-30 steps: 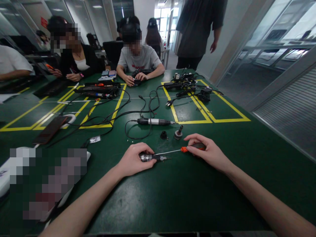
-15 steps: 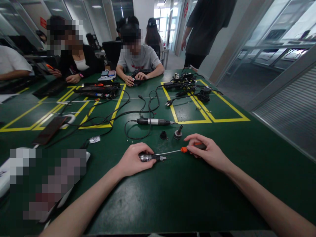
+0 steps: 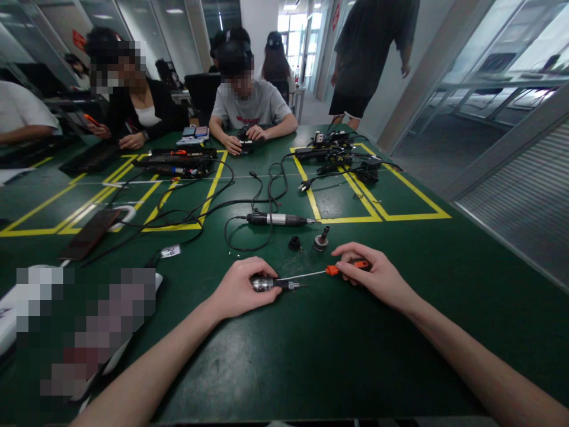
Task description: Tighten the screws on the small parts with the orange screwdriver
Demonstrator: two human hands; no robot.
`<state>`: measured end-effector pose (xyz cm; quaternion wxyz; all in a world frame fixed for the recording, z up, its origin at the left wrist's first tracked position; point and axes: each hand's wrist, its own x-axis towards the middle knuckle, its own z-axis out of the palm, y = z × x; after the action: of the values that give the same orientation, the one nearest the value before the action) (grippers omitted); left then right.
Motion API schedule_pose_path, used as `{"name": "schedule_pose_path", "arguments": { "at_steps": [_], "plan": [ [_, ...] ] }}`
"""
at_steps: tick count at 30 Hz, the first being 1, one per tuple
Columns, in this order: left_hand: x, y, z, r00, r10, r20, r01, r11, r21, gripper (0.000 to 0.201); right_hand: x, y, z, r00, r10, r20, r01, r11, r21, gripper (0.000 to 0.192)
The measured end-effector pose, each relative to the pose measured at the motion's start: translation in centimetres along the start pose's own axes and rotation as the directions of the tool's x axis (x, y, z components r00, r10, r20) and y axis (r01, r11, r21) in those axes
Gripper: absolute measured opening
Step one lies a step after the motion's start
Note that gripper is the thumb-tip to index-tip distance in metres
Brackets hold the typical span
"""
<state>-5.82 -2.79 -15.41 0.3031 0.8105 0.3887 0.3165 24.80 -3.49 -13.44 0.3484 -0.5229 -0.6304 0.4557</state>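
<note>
My left hand [image 3: 244,287] is closed around a short metal-and-black tool part [image 3: 267,284], its thin tip pointing right. In my right hand [image 3: 373,273] is a screwdriver [image 3: 331,270] with an orange and dark handle, held between thumb and fingers. Its slim shaft runs left to the tool part, and the tip meets it by my left fingers; the exact contact is hidden. Just beyond the hands stand a small black cap-like piece [image 3: 294,243] and a round metal part with a stem [image 3: 320,239]. Farther back lies a black and silver electric screwdriver [image 3: 279,219] with its cord.
Yellow tape [image 3: 349,219] marks areas on the green table [image 3: 284,367]. Black cables and tools [image 3: 329,151] lie at the back right, more tools [image 3: 182,163] at the back left. A dark phone [image 3: 91,234] rests at left. Co-workers sit across the table; another person stands behind.
The screwdriver's handle has turned in my right fingers, showing more orange. My left hand and the tool part stay put. The standing person in the background has shifted.
</note>
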Motion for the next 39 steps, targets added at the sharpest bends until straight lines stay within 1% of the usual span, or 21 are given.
{"name": "schedule_pose_path", "arguments": {
  "at_steps": [3, 5, 8, 10, 14, 18, 20, 24, 26, 30, 33, 35, 39],
  "plan": [
    [-0.01, -0.06, 0.07, 1.0, -0.001, -0.002, 0.001, 1.0, 0.002, 0.009, 0.02, -0.03, 0.0, 0.999, -0.04, -0.017, 0.039, 0.999, -0.033, 0.042],
    [0.0, -0.05, 0.1, 1.0, 0.002, -0.005, -0.002, 1.0, 0.0, 0.009, -0.01, 0.06, 0.03, 1.0, -0.014, 0.004, 0.014, 0.999, -0.042, 0.042],
    [0.01, -0.02, 0.07, 1.0, 0.001, 0.0, -0.001, 1.0, 0.0, 0.01, -0.05, 0.29, 0.13, 0.998, 0.048, 0.041, -0.046, 0.998, -0.037, 0.048],
    [0.02, 0.0, 0.02, 1.0, -0.002, 0.002, 0.002, 1.0, 0.002, 0.01, -0.04, 0.39, 0.17, 0.997, 0.059, 0.044, -0.058, 0.998, -0.03, 0.051],
    [0.02, 0.08, -0.03, 1.0, -0.01, 0.006, 0.01, 1.0, 0.001, 0.01, 0.02, 0.25, 0.09, 1.0, 0.023, 0.019, -0.023, 1.0, -0.002, 0.046],
    [0.05, 0.15, 0.01, 1.0, -0.016, 0.01, 0.016, 1.0, 0.003, 0.01, 0.0, -0.12, -0.02, 1.0, -0.015, 0.0, 0.015, 0.999, -0.04, 0.042],
    [0.06, 0.15, 0.01, 1.0, -0.017, 0.01, 0.017, 1.0, 0.003, 0.01, -0.04, -0.16, -0.01, 1.0, 0.013, 0.02, -0.012, 0.999, -0.052, 0.045],
    [0.06, 0.17, -0.05, 1.0, -0.021, 0.014, 0.021, 1.0, 0.0, 0.01, -0.07, 0.1, 0.04, 0.995, 0.082, 0.064, -0.078, 0.995, -0.058, 0.056],
    [0.06, 0.18, -0.08, 1.0, -0.023, 0.017, 0.023, 1.0, -0.001, 0.01, -0.06, 0.21, 0.04, 0.995, 0.074, 0.065, -0.07, 0.996, -0.053, 0.056],
    [0.04, 0.08, -0.03, 1.0, -0.017, 0.011, 0.017, 1.0, 0.0, 0.01, -0.02, 0.15, -0.03, 1.0, 0.009, 0.016, -0.009, 1.0, -0.009, 0.046],
    [0.01, -0.02, 0.03, 1.0, -0.007, 0.005, 0.007, 1.0, 0.002, 0.01, -0.03, 0.04, -0.04, 1.0, -0.025, -0.01, 0.025, 1.0, -0.015, 0.041],
    [-0.02, -0.02, 0.04, 1.0, -0.005, 0.005, 0.005, 1.0, 0.002, 0.01, -0.04, 0.03, -0.01, 1.0, -0.01, 0.003, 0.01, 1.0, -0.018, 0.041],
    [0.0, 0.12, -0.01, 1.0, -0.015, 0.008, 0.015, 1.0, 0.002, 0.01, -0.04, 0.08, 0.15, 0.997, 0.058, 0.051, -0.057, 0.998, -0.027, 0.05]
  ]
}}
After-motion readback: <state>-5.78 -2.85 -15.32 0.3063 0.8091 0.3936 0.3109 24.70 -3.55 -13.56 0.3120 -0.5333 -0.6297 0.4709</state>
